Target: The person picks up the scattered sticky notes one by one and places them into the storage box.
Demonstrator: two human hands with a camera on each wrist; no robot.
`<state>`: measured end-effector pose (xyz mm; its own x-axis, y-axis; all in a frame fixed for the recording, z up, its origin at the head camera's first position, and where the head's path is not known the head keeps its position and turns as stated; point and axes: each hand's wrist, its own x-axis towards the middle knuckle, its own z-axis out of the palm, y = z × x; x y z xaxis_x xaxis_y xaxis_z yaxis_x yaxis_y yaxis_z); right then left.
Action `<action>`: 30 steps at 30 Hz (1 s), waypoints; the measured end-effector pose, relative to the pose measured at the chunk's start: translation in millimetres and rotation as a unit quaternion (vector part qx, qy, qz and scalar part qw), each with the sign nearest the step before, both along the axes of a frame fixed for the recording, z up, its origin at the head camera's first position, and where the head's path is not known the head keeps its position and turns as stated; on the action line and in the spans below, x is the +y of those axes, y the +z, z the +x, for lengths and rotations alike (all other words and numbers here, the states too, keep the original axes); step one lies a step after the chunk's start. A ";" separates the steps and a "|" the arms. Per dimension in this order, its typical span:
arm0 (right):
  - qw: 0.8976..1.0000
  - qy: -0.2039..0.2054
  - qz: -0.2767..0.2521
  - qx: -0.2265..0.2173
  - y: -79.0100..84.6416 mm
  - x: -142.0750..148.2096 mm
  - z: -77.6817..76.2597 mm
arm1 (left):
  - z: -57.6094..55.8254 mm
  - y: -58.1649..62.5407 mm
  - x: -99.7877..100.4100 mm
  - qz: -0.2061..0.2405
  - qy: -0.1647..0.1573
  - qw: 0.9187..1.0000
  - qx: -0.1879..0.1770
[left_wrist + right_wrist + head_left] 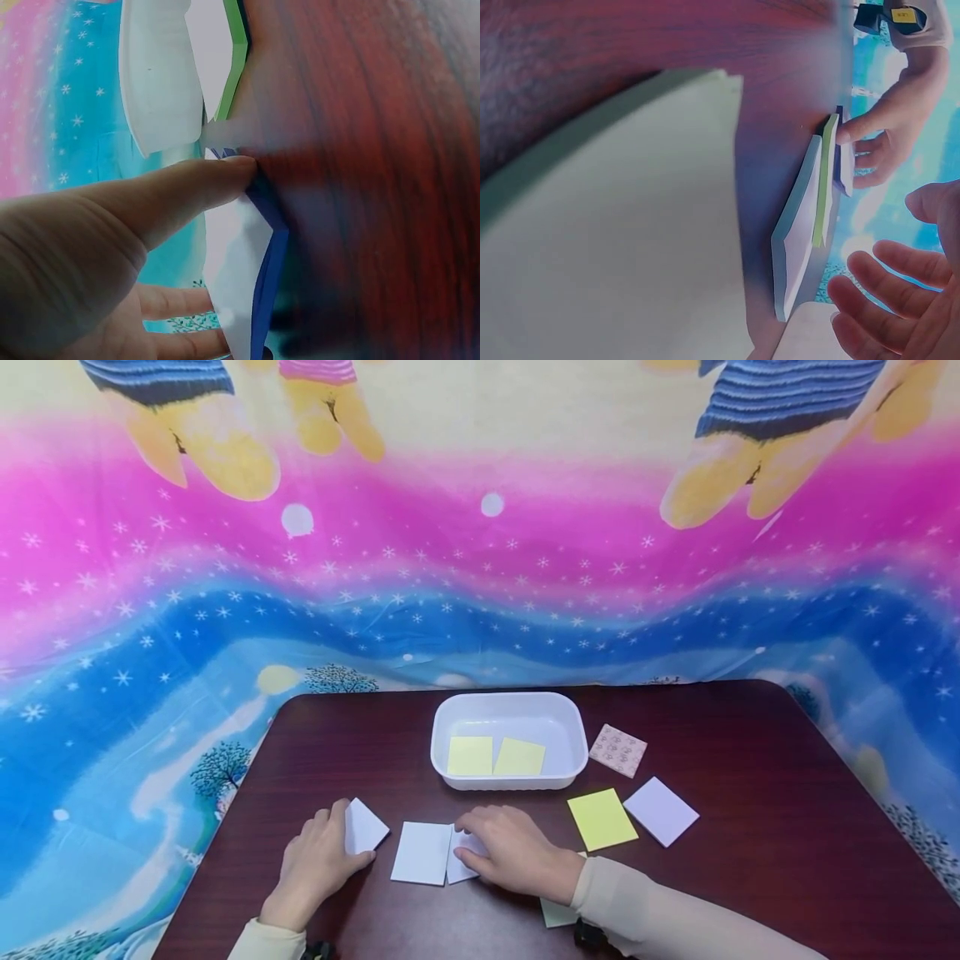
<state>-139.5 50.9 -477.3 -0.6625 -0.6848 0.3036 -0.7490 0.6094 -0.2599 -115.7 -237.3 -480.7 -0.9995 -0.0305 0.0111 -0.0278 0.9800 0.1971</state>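
Note:
In the head view my left hand [318,858] holds a white-topped note pad [365,827] on the table. The left wrist view shows that pad's dark blue edges [271,289], with the thumb at one side and fingers at the other. My right hand [517,852] is over another white note pad [463,860] and partly hides it. Seen from the right wrist, its loosely bent fingers [900,292] stand apart from the pads with nothing in them. Between the hands lies a white note pad [420,853], side by side with the one under my right hand.
A white plastic tub [510,783] at the back holds two pale yellow squares [471,756]. To its right lie a patterned pink square [618,750], a yellow note pad [602,819] and a pale lilac one [661,811]. A pale green pad [558,913] is partly beneath the right sleeve.

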 end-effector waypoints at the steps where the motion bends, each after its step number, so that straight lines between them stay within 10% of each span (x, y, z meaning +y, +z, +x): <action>1: 1.000 -0.001 0.001 -0.001 0.3 -0.2 0.1 | -0.2 0.1 -0.1 0.000 0.000 1.000 0.001; 30: 1.000 0.018 0.002 -0.015 17.1 -10.1 -11.2 | -2.1 9.3 -4.6 0.053 -0.010 0.996 0.077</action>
